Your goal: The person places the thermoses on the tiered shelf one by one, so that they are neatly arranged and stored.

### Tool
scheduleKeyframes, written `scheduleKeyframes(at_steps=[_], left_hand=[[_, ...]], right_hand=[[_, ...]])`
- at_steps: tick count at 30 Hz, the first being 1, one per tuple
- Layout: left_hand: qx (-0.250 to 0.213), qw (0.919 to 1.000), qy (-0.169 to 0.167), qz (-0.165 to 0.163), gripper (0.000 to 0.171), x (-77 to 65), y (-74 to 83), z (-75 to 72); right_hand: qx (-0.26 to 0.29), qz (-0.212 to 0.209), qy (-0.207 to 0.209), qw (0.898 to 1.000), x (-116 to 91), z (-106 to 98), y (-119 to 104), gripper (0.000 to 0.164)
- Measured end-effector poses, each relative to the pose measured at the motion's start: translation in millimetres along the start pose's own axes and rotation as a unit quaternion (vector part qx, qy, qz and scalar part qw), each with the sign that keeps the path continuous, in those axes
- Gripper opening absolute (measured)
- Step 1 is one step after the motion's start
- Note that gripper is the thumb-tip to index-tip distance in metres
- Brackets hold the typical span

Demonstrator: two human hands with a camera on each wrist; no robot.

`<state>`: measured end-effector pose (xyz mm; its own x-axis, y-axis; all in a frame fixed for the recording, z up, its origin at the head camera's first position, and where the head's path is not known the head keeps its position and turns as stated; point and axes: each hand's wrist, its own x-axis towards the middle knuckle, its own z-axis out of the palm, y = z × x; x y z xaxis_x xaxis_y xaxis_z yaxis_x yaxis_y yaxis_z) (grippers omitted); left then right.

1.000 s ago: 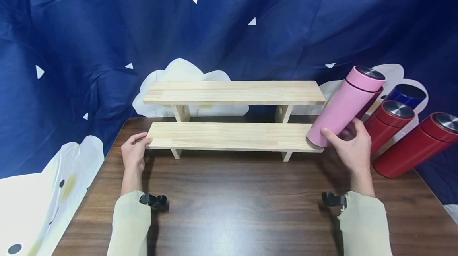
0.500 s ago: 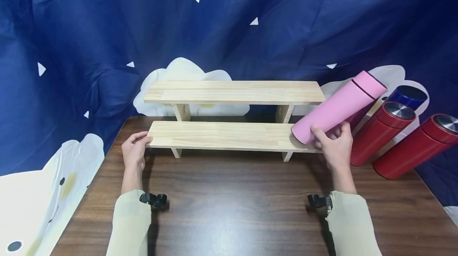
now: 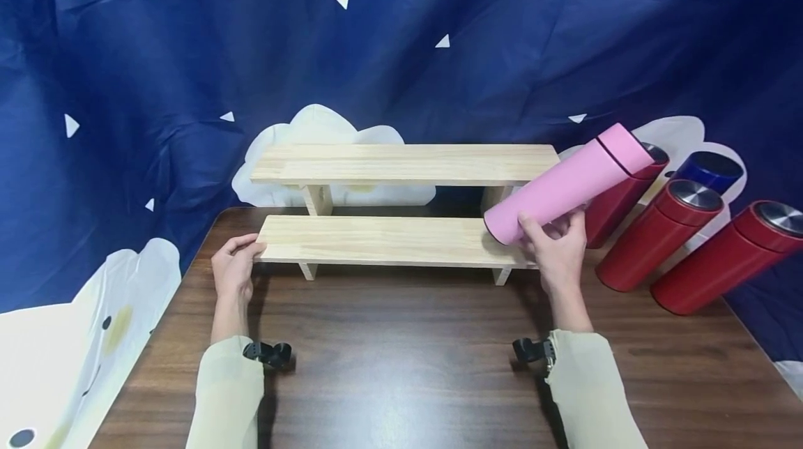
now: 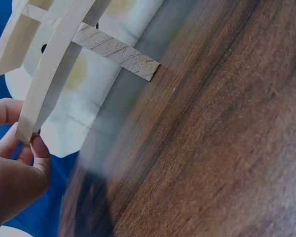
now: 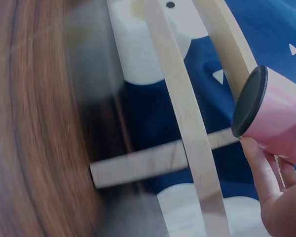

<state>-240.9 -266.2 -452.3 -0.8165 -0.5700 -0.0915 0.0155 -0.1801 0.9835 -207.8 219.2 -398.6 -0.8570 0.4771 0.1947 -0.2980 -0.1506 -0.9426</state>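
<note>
My right hand grips a pink thermos bottle near its base. The bottle leans, lid end up to the right, over the right part of the lower board of a two-step wooden shelf. In the right wrist view, its dark base shows apart from that board. At the shelf's other end, my left hand pinches the corner of the lower board. The left wrist view shows the thumb and fingers on opposite sides of the board end.
Behind and higher is the upper board. On the right of the brown table stand red thermos bottles, with a blue one behind them. A dark blue curtain hangs at the back.
My right hand has carried the pink thermos bottle leftward from the shelf's right end, and the bottle leans over more. A red bottle behind it shows more now. My left hand stays put.
</note>
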Motion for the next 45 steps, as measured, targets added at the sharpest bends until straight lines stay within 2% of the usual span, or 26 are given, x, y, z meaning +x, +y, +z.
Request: scheduleKeyframes(at_steps=[7, 16, 27, 38, 45], left_hand=[[0.004, 1.0000, -0.007, -0.002, 0.026, 0.3, -3.8, 0.6], [0.004, 1.0000, 0.000, -0.002, 0.021, 0.6, -6.2, -3.6], [0.008, 0.9999, -0.002, -0.014, 0.022, 0.5, -7.5, -6.0], [-0.003, 0.9997, -0.008, -0.023, 0.021, 2.4, -7.3, -6.7], [-0.006, 0.9997, -0.010, -0.019, 0.021, 4.0, -1.0, -5.7]], right_hand=[[0.004, -0.012, 0.001, 1.000, -6.5, 17.9, 3.9, 0.043], [0.022, -0.007, -0.033, 0.999, -13.4, 44.9, 8.2, 0.048], [0.066, 0.016, -0.049, 0.996, -10.1, 62.0, 4.9, 0.049], [0.069, 0.007, -0.080, 0.994, -5.5, 75.8, -3.6, 0.051], [0.070, -0.004, -0.096, 0.993, 0.4, 91.9, -10.4, 0.054]])
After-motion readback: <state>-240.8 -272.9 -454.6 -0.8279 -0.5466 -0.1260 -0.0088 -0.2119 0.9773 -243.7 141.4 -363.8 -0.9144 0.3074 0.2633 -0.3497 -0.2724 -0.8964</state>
